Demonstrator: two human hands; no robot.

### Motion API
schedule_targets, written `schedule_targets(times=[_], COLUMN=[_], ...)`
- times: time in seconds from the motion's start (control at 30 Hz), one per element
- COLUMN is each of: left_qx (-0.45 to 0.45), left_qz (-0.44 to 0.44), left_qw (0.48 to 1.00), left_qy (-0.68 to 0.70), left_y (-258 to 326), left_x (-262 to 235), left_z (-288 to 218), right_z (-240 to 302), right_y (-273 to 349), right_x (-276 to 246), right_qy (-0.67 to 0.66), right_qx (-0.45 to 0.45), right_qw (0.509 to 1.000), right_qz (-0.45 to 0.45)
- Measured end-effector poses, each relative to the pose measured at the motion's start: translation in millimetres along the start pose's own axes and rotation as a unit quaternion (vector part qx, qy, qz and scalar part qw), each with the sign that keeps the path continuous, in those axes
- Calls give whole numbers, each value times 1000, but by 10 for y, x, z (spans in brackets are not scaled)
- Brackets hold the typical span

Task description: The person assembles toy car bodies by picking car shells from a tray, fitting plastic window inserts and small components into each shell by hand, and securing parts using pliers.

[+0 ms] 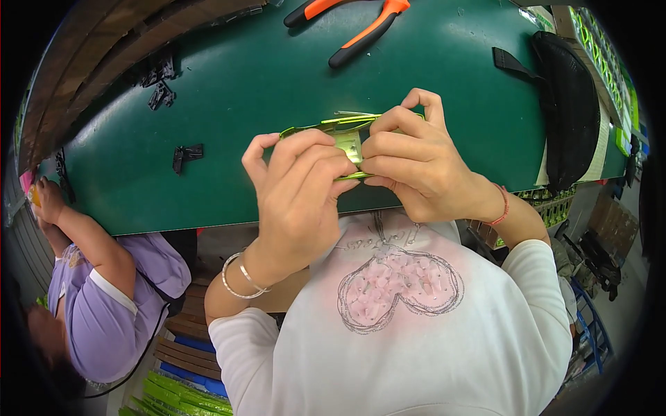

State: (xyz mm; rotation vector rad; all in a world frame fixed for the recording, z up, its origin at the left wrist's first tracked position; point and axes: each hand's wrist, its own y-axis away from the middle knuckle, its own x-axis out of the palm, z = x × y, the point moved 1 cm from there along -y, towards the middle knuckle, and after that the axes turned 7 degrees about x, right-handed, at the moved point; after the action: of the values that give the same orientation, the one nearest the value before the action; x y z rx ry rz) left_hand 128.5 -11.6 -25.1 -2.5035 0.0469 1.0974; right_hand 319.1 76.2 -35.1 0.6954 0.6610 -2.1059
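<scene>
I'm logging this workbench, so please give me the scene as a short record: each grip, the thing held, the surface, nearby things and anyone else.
Left grip: on the left part of a shiny green piece
Right grip: on its right part
Contact with table: cannot tell
Surface: dark green table
Far side: tool with orange-and-black handles, partly out of view
Left side: several small black pieces
Right side: black pouch
Other person: at left, in a lilac top

Workshop, green workbench (243, 76), orange-black hand tool (368, 35), co-worker (104, 326) alongside, apparently stacked green pieces (184, 396)
</scene>
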Motion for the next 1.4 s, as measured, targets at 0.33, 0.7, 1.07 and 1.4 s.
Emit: schedule_targets(times=[0.33,0.7,1.07,1.4], left_qx=[-102,-29,-281,-374], left_qz=[89,80,84,55], left_qw=[972,981,756,659], left_qy=[190,172,586,650], left_y=[31,57,-75,-68], left_x=[-142,-48,-295,-377], left_z=[112,-34,-102,14], right_z=[-62,-189,-47,-65], right_y=[42,116,57,112], right_x=[13,85,-243,-75], right_qy=[11,-29,-356,-776], right_qx=[26,-54,211,425], right_qw=[1000,998,896,417], right_qz=[-9,-30,159,211])
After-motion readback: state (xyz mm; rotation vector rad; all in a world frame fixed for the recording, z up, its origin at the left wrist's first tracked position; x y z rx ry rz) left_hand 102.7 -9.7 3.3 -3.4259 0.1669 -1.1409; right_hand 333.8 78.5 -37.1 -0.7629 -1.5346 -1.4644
